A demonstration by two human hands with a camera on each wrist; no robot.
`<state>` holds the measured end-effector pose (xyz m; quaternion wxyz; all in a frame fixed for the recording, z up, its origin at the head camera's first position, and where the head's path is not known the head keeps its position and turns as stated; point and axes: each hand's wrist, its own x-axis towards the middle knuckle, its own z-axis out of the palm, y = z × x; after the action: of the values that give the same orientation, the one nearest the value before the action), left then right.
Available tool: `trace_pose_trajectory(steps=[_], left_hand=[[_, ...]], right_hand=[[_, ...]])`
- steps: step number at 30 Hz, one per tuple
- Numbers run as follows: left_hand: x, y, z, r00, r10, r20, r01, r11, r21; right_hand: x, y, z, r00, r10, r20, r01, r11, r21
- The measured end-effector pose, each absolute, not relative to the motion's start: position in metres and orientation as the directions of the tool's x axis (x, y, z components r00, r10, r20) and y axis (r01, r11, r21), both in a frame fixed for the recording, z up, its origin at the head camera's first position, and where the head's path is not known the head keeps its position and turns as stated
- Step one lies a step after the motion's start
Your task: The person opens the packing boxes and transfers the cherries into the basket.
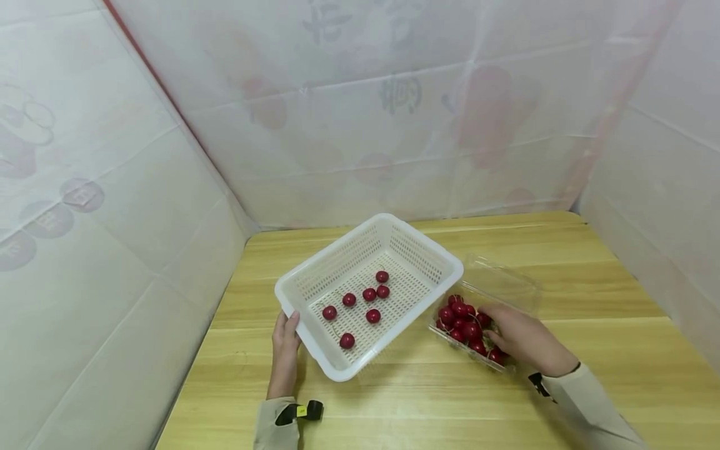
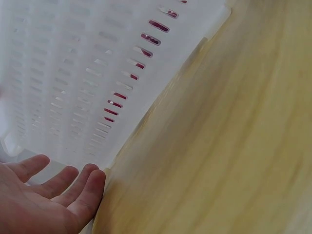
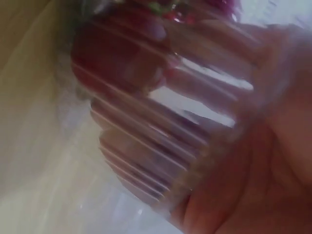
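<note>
My left hand (image 1: 286, 344) holds a white plastic basket (image 1: 419, 322) by its left rim, the thumb over the edge. In the left wrist view, bent fingers (image 2: 90, 187) touch the basket's outer side near a corner. Several dark red cherries (image 1: 373, 316) lie spread on the basket's slotted floor. My right hand (image 1: 525, 337) reaches into a clear plastic box (image 1: 467, 358) heaped with cherries (image 1: 471, 330). In the right wrist view, its fingers show blurred through the ribbed clear wall, beside a cherry (image 3: 114, 56); whether they pinch one is hidden.
The box's clear lid (image 1: 506, 284) lies folded back behind it. The basket's right edge comes close to the box. All this is over a wooden table (image 1: 405, 412), with white printed sheets (image 1: 360, 144) standing at the back and both sides.
</note>
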<state>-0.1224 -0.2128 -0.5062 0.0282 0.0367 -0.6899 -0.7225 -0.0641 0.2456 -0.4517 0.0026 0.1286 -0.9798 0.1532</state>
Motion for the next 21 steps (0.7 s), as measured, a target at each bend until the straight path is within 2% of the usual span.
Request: trace_pose_trajectory(steps=[11,17,21], left_hand=[[-0.122,-0.213,-0.509,-0.996,-0.084,-0.022,-0.020,-0.034,0.999],[-0.122,-0.214,-0.509,-0.997,-0.079,-0.023,-0.022,-0.018,1.000],[-0.123,-0.214,-0.509,-0.997,-0.077,-0.016,-0.014,-0.029,0.999]], right_hand=[[-0.065,0.245,-0.460,-0.968,-0.243,0.065,-0.251,0.916,-0.312],[-0.063,0.250,-0.449,-0.970,-0.241,0.040,-0.236,0.885,-0.400],[-0.064,0.255,-0.438,-0.963,-0.255,0.089,-0.268,0.868,-0.418]])
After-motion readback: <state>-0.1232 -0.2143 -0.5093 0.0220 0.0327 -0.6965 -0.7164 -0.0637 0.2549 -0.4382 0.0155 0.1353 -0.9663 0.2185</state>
